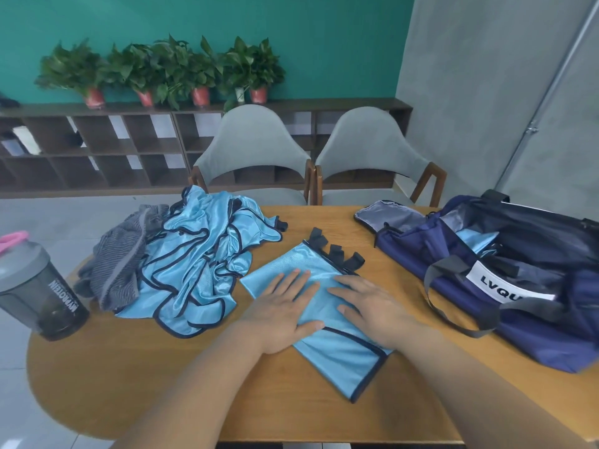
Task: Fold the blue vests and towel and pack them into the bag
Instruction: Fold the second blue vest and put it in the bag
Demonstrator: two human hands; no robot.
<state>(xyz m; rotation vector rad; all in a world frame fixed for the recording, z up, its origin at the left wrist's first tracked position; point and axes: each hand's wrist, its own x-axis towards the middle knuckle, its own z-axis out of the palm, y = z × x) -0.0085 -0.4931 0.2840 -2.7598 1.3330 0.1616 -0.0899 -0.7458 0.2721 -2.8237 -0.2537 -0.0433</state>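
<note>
A folded light-blue vest (337, 358) with dark trim and black straps lies flat on the wooden table (129, 377) in front of me. My left hand (282, 306) and my right hand (369, 303) both rest on it, palms down, fingers straight. To the left sits a crumpled heap of blue vests (197, 257), with a grey striped towel (120, 264) bunched against its left side. At the right stands an open navy bag (525, 322) marked "LVQU"; a piece of blue fabric (476, 239) shows inside it.
A grey shaker bottle (39, 293) with a pink loop stands at the table's left edge. Two grey chairs (252, 157) face the far side. Behind them runs a low shelf (97, 147) with potted plants (162, 69).
</note>
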